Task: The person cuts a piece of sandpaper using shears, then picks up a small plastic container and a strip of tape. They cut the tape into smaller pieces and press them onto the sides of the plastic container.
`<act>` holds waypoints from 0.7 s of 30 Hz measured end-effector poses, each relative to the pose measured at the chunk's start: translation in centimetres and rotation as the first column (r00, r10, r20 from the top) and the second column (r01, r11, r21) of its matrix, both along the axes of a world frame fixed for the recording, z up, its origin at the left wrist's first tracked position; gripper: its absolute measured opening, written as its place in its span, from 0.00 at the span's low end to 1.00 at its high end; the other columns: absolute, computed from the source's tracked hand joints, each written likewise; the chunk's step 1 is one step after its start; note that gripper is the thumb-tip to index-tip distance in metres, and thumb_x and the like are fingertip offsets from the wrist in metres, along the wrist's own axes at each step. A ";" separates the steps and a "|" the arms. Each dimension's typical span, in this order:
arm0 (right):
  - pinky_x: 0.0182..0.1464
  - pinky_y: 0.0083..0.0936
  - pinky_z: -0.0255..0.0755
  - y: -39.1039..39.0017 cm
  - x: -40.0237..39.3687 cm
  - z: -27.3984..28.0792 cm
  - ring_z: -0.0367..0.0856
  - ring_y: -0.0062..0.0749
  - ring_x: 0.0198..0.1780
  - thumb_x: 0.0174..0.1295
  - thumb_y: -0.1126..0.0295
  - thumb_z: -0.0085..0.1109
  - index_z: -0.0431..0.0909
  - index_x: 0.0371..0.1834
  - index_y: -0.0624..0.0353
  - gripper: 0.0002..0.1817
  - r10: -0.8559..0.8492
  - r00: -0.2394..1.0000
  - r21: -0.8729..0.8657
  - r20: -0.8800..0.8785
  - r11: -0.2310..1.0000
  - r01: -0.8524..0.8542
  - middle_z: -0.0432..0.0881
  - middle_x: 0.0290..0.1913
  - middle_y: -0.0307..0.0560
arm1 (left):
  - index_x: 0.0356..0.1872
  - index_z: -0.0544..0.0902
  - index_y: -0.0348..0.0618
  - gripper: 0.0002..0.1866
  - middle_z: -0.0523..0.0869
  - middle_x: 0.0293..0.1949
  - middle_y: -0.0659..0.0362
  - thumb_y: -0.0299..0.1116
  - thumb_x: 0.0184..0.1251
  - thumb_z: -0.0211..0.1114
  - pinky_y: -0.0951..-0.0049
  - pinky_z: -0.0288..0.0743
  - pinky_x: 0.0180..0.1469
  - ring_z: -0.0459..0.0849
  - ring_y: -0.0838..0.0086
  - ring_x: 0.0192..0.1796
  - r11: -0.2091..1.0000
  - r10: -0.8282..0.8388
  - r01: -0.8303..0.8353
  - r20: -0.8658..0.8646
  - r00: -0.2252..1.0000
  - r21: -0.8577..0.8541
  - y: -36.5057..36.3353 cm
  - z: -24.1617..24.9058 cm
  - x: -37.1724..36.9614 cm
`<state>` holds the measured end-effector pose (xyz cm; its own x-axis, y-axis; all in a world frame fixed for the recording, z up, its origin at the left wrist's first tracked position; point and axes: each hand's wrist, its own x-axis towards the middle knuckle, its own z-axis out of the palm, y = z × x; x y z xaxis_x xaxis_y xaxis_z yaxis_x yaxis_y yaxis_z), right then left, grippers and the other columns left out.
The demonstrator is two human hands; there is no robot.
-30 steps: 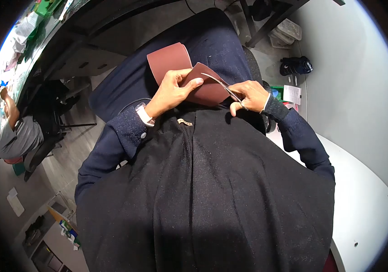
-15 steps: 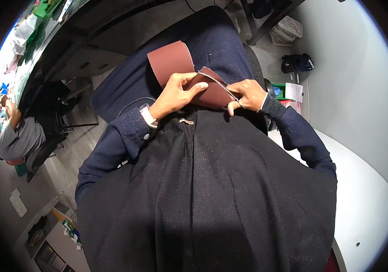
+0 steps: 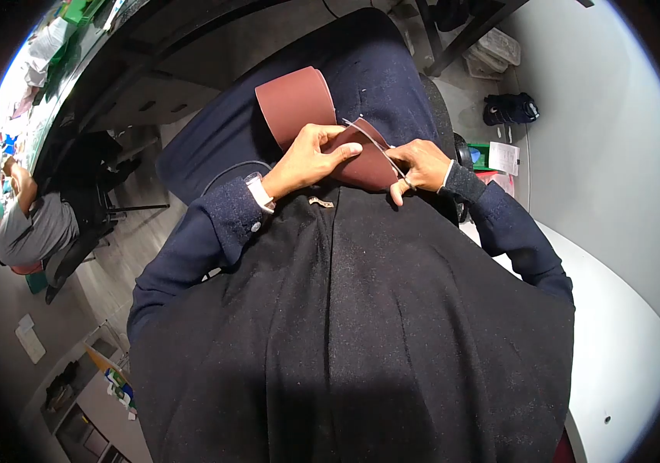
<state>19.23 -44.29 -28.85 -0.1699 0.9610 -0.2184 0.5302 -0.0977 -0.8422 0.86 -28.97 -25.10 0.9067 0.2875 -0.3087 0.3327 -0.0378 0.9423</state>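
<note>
A reddish-brown roll of sandpaper [image 3: 297, 104] rests on my dark-clothed lap, its loose end running under my fingers. My left hand [image 3: 310, 160] pinches that loose end between thumb and fingers. In my right hand [image 3: 421, 164] is a pair of scissors [image 3: 382, 147], with the thumb at a handle loop. The slim metal blades lie slantwise along the edge of the sandpaper strip [image 3: 368, 167], pointing up and left. How far the blades are apart is hard to see, and the handles are mostly covered by my fingers.
Another person [image 3: 37, 228] sits at a cluttered workbench [image 3: 75, 92] on the left. A white curved tabletop [image 3: 615, 332] is at my right. Beyond it are a green bin [image 3: 482, 157] with paper, a dark shoe [image 3: 509, 109] and plastic containers [image 3: 493, 54] on the floor.
The scissors and the sandpaper strip have shifted slightly, and the blade tips now show more clearly above the strip's edge. Both hands keep nearly the same grip.
</note>
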 end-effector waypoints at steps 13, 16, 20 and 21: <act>0.28 0.35 0.64 -0.3 0.8 -0.5 0.76 0.46 0.25 0.37 0.41 0.72 0.70 0.22 0.58 0.31 -0.014 0.999 -0.008 -0.033 1.000 0.013 0.73 0.19 0.48 | 0.45 0.74 0.42 0.16 0.80 0.44 0.61 0.29 0.57 0.69 0.78 0.73 0.49 0.78 0.79 0.47 0.962 -0.273 0.270 0.104 0.956 0.047 4.0 1.4 3.4; 0.27 0.36 0.64 0.0 1.0 -0.2 0.76 0.46 0.25 0.36 0.40 0.72 0.69 0.20 0.56 0.31 0.014 1.000 0.044 -0.003 0.999 -0.014 0.73 0.19 0.47 | 0.38 0.82 0.35 0.10 0.85 0.36 0.59 0.28 0.58 0.67 0.76 0.76 0.47 0.81 0.78 0.42 0.882 -0.463 0.436 0.151 0.874 0.178 4.3 2.8 4.7; 0.26 0.37 0.64 0.1 1.0 0.7 0.76 0.47 0.24 0.36 0.40 0.72 0.68 0.18 0.56 0.31 0.031 0.994 0.107 0.104 0.993 -0.043 0.72 0.18 0.48 | 0.38 0.84 0.31 0.12 0.87 0.36 0.51 0.31 0.58 0.67 0.74 0.78 0.47 0.86 0.71 0.39 0.842 -0.513 0.491 0.050 0.857 0.225 4.3 3.6 5.4; 0.26 0.37 0.64 0.2 1.0 1.0 0.76 0.49 0.24 0.36 0.40 0.72 0.68 0.18 0.56 0.31 0.038 0.992 0.077 0.123 0.996 -0.047 0.72 0.17 0.48 | 0.38 0.84 0.31 0.13 0.87 0.35 0.51 0.31 0.57 0.67 0.74 0.78 0.46 0.86 0.71 0.39 0.843 -0.508 0.485 0.047 0.860 0.234 4.3 3.6 5.5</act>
<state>20.26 -44.11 -27.80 -0.1880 0.9686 -0.1626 0.6310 -0.0078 -0.7758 6.34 -24.66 -21.51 0.9682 -0.1631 -0.1896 0.1184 -0.3689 0.9219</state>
